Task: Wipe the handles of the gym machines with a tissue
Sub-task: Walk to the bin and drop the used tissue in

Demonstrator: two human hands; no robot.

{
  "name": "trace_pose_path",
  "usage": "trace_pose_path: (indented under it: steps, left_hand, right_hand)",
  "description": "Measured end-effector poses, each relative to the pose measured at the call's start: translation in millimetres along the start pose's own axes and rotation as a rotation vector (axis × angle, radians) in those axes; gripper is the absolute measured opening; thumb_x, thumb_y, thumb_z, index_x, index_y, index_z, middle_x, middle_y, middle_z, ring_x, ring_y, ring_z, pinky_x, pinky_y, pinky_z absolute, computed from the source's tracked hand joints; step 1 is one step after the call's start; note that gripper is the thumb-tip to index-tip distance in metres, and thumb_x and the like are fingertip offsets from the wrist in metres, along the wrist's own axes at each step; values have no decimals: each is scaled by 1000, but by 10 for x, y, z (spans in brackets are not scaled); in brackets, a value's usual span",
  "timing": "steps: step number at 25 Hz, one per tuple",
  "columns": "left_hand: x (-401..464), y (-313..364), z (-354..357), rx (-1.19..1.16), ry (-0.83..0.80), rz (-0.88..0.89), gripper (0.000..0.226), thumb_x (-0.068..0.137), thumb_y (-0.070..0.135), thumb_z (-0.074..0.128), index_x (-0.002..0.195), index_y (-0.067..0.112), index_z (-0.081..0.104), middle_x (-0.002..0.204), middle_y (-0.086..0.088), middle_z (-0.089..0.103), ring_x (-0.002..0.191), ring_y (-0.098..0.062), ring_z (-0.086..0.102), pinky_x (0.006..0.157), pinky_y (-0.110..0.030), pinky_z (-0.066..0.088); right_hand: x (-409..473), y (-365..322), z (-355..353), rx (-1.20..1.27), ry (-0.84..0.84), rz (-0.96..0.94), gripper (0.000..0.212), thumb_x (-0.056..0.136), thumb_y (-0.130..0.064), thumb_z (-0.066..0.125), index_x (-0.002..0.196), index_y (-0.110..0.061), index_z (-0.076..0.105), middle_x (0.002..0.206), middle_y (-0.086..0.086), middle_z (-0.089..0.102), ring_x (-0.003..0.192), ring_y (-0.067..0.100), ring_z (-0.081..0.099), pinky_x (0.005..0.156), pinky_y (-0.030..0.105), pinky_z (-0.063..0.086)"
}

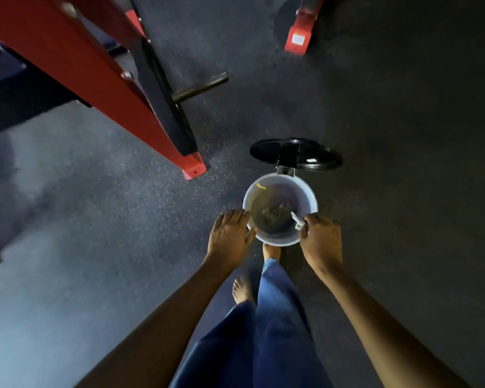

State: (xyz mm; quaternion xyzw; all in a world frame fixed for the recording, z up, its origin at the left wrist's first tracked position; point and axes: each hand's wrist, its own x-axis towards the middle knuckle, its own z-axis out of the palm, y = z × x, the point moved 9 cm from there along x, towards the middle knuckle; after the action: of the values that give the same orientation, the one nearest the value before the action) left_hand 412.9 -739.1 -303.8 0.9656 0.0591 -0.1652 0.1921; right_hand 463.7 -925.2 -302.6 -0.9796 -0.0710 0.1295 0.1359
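Observation:
A small pedal bin (305, 194) with a white inner bucket stands on the dark gym floor, its black lid (294, 152) tipped open behind it. Crumpled grey waste lies at the bottom. My right hand (321, 239) pinches a small white tissue (298, 221) over the bin's right rim. My left hand (230, 233) hovers at the bin's left rim, fingers relaxed and holding nothing. One bare foot (271, 252) sits at the bin's front, on or near the pedal.
A red and black gym machine frame (101, 79) slants across the upper left, with a dark metal peg (205, 86) sticking out of it. Another red machine foot (298, 37) stands at the top right. Speckled rubber floor surrounds the bin.

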Motion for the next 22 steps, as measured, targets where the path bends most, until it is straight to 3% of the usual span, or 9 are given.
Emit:
trace_pose_path:
  steps: [4,9,16,22]
  left_hand:
    - [223,-101,508,3,-47,-2,46,93,37,45,120,4,64,117,-14,65,110,-32,60,98,-44,45]
    - [515,-293,1368,56,-187,24,48,101,36,42,142,11,44,142,-8,49,134,-25,41,115,-38,26]
    - [904,-501,2041,43,-173,29,44,100,33,47,136,8,51,136,-10,54,129,-26,45,110,-37,30]
    - [979,-574,2039,62,-152,24,43,100,33,46,135,9,51,134,-10,56,128,-26,46,109,-37,30]
  right_hand:
    - [39,257,657,-25,-103,59,18,83,-13,61,99,-7,65,95,15,65,91,33,61,76,39,46]
    - [222,658,1602,-84,-265,134,22,90,-22,54,108,-12,60,105,11,64,99,27,61,86,40,48]
    - [1010,673,2294,-32,-252,144,29,94,-23,46,114,-6,59,113,15,63,105,29,59,89,38,44]
    - [1117,642,2352,25,-250,152,24,94,-17,49,114,-8,59,110,11,65,104,26,59,89,37,46]
